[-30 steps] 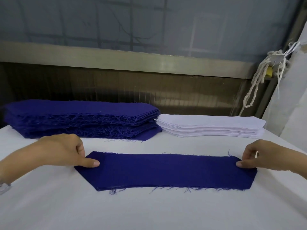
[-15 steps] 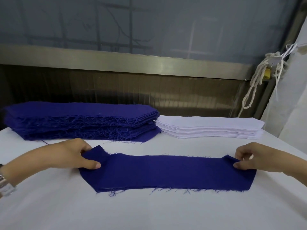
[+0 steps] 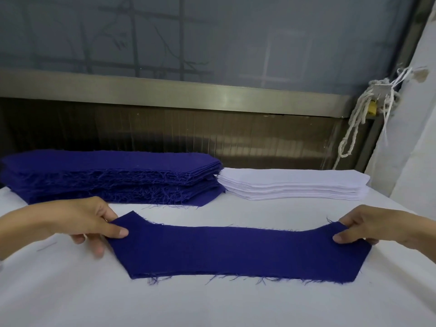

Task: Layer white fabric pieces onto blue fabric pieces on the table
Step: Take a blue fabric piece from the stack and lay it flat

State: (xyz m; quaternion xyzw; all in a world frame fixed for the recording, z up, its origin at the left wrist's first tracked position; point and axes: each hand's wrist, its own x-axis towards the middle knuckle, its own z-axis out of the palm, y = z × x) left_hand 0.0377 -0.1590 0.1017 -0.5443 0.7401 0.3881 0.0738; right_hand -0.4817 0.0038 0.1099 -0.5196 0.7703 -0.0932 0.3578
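So the single blue fabric piece [image 3: 236,251] sits in the middle of the white table [image 3: 212,305], close to the person, running left to right with both ends cut at a slant. Its near long edge lies flat on the table with frayed threads sticking out, while the two far corners are pulled up a bit, so the top edge dips in the middle. The left hand [image 3: 87,223] pinches the left end, thumb on top of the cloth and the other fingers tucked underneath. The right hand [image 3: 368,226] does the same at the right end, thumb pressed on top, fingers curled behind. Nothing white is on this piece yet. Behind it, toward the far left of the table, there's a thick blue stack [image 3: 106,171] of the same kind of cut pieces, super frayed along the front. Just beside that on the right, pretty much touching at the corner, is a lower white stack [image 3: 290,182], neat and clean-edged. Both stacks are well apart from the piece being held. A stray thread [image 3: 47,245] lies on the table near the left hand. Past the table there's a dark ribbed panel with a metal rail [image 3: 188,93] along its top and a greyish window [image 3: 212,38] above. At the far right a knotted white rope [image 3: 356,128] hangs off the rail's end, next to a hanging white cloth [image 3: 415,138].
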